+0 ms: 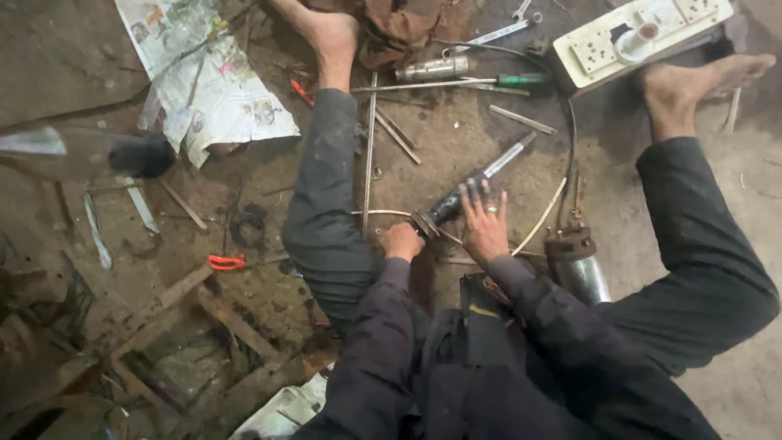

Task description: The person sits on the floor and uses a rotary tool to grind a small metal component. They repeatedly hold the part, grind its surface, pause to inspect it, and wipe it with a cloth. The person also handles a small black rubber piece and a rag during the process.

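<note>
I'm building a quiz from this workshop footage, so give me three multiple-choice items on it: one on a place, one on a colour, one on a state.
1. Where does the power strip lie?
A. top right, near a bare foot
B. bottom left
C. on the newspaper

2. What colour is the screwdriver handle?
A. yellow
B. green
C. white

3. What is the right hand doing?
A. resting flat on the dark shaft
B. raised in the air
C. holding the newspaper

Answers: 1 A, it sits by the foot at upper right. 2 B, the handle shows green. 3 A, its fingers spread over the shaft while the left hand is fisted at the shaft's end.
</note>
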